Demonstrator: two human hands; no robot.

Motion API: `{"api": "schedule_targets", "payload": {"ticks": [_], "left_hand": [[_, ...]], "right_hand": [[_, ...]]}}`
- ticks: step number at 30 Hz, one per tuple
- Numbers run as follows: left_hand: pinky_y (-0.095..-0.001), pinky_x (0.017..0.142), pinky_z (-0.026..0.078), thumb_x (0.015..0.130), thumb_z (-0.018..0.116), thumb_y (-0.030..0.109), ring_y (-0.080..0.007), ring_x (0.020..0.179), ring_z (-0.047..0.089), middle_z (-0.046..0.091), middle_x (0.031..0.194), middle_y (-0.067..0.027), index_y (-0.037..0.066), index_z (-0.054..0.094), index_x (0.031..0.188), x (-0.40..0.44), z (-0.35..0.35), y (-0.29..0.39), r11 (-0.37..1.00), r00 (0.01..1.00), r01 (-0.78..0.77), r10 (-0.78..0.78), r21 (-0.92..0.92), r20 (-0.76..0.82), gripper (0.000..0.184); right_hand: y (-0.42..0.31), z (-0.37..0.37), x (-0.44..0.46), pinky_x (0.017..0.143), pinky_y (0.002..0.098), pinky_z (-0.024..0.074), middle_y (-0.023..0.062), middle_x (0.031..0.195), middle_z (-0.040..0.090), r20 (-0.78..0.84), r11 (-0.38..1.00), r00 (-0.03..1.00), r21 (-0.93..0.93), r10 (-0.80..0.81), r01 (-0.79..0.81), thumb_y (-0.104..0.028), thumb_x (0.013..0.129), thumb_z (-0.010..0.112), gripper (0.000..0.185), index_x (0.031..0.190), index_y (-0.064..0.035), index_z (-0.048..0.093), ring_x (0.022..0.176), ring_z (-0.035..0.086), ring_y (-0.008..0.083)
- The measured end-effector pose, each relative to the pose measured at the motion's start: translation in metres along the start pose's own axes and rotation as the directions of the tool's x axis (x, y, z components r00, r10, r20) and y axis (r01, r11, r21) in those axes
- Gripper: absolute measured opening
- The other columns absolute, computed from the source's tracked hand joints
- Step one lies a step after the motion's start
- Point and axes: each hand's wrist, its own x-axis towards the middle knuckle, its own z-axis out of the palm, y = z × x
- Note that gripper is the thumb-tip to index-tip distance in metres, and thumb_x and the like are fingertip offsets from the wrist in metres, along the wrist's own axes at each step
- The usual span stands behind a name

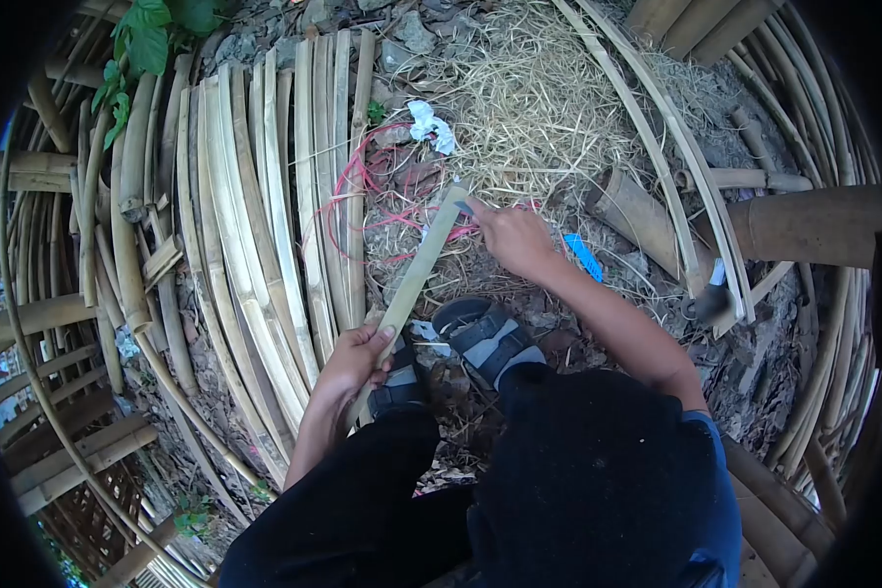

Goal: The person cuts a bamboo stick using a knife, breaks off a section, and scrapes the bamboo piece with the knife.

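Observation:
My left hand (355,361) is closed round the lower part of a flat pale-green bamboo strip (421,265). The strip slants up and away from me, between the stacked slats and my right hand. At its far end my right hand (512,237) is closed on what looks like a knife (465,207); only a short dark blade shows against the strip's edge, and the handle is hidden in the fingers. Pink plastic twine (348,186) lies tangled on the ground behind the strip.
Split bamboo slats (255,225) lie side by side at the left. Pale shavings (539,108) cover the ground ahead. A blue plastic piece (583,256) and a bamboo tube (642,220) lie at the right. My sandaled foot (485,338) is below the strip.

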Motion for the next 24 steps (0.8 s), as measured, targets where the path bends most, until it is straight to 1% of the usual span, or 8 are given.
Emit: {"api": "schedule_targets", "payload": {"ticks": [2, 4, 6, 8, 12, 15, 19, 24], "left_hand": [[-0.0227, 0.039, 0.035, 0.105, 0.061, 0.023, -0.0088, 0.051, 0.048, 0.056, 0.072, -0.0036, -0.002, 0.061, 0.1, 0.003, -0.002, -0.003, 0.999, 1.0, -0.006, 0.006, -0.036, -0.005, 0.025], [-0.0224, 0.039, 0.036, 0.105, 0.06, 0.022, -0.0089, 0.054, 0.05, 0.057, 0.076, -0.0039, -0.002, 0.061, 0.103, 0.004, -0.005, -0.002, 0.999, 1.0, 0.007, -0.006, -0.044, 0.006, 0.025], [-0.0225, 0.039, 0.035, 0.106, 0.06, 0.022, -0.009, 0.053, 0.049, 0.056, 0.073, -0.0038, -0.002, 0.061, 0.1, 0.003, -0.005, -0.002, 0.998, 1.0, 0.014, -0.013, -0.069, 0.014, 0.025], [-0.0226, 0.039, 0.034, 0.106, 0.06, 0.023, -0.0091, 0.051, 0.048, 0.056, 0.071, -0.0039, -0.001, 0.06, 0.099, 0.0, -0.002, -0.001, 0.998, 1.0, 0.02, -0.019, -0.066, 0.011, 0.025], [-0.023, 0.038, 0.032, 0.106, 0.06, 0.025, -0.0094, 0.044, 0.043, 0.053, 0.065, -0.0041, -0.001, 0.059, 0.094, -0.003, 0.001, 0.005, 0.997, 1.0, 0.025, -0.025, -0.069, 0.002, 0.028], [-0.0232, 0.037, 0.032, 0.106, 0.06, 0.026, -0.0094, 0.042, 0.042, 0.053, 0.063, -0.0043, 0.0, 0.059, 0.093, -0.004, 0.0, 0.007, 0.996, 0.999, 0.045, -0.044, -0.075, 0.012, 0.029], [-0.0232, 0.038, 0.031, 0.105, 0.061, 0.027, -0.0095, 0.043, 0.042, 0.053, 0.063, -0.0042, 0.0, 0.059, 0.091, -0.001, -0.002, 0.005, 0.996, 0.999, 0.035, -0.034, -0.085, 0.009, 0.03], [-0.023, 0.038, 0.031, 0.105, 0.061, 0.027, -0.0097, 0.043, 0.042, 0.053, 0.063, -0.0043, 0.0, 0.058, 0.09, -0.005, 0.003, 0.007, 0.995, 1.0, 0.027, -0.026, -0.092, 0.016, 0.03]], "right_hand": [[0.0, -0.004, 0.004, 0.054, 0.0512, 0.0545, 0.0185, 0.065, 0.067, -0.05, 0.996, 0.995, 0.019, 0.086, -0.085, -0.015, 0.096, 0.053, 0.042, 0.137, -0.0085, 0.063, 0.058, 0.068, 0.0366], [-0.007, 0.004, -0.005, 0.054, 0.0511, 0.0543, 0.0185, 0.065, 0.066, -0.059, 0.999, 0.998, 0.022, 0.035, -0.034, -0.015, 0.097, 0.053, 0.042, 0.137, -0.0087, 0.063, 0.058, 0.068, 0.0363], [-0.008, 0.002, -0.004, 0.054, 0.0511, 0.0542, 0.0186, 0.064, 0.066, -0.06, 1.0, 0.998, 0.022, -0.016, 0.018, -0.016, 0.097, 0.053, 0.043, 0.138, -0.0089, 0.062, 0.058, 0.068, 0.036], [0.001, -0.007, 0.004, 0.054, 0.0517, 0.0544, 0.0189, 0.065, 0.066, -0.013, 0.997, 0.996, -0.006, 0.083, -0.083, -0.016, 0.097, 0.053, 0.043, 0.139, -0.0105, 0.061, 0.058, 0.068, 0.0359], [-0.01, -0.001, -0.006, 0.054, 0.0513, 0.0553, 0.0188, 0.065, 0.066, 0.015, 0.999, 0.999, 0.033, 0.036, -0.037, -0.017, 0.098, 0.052, 0.044, 0.141, -0.0122, 0.059, 0.058, 0.068, 0.0368], [0.003, 0.004, 0.0, 0.057, 0.054, 0.0549, 0.0214, 0.065, 0.066, -0.042, 0.992, 0.993, 0.077, 0.107, -0.104, -0.018, 0.099, 0.052, 0.041, 0.139, -0.012, 0.061, 0.06, 0.068, 0.0394], [-0.014, -0.001, -0.011, 0.058, 0.0555, 0.054, 0.023, 0.067, 0.066, 0.018, 0.988, 0.996, 0.124, 0.09, -0.092, -0.021, 0.101, 0.053, 0.036, 0.133, -0.011, 0.065, 0.062, 0.069, 0.0407], [-0.011, -0.002, -0.01, 0.059, 0.0556, 0.0541, 0.0226, 0.068, 0.067, -0.002, 0.978, 0.99, 0.157, 0.14, -0.138, -0.019, 0.1, 0.053, 0.037, 0.134, -0.0102, 0.064, 0.063, 0.068, 0.0412]]}}
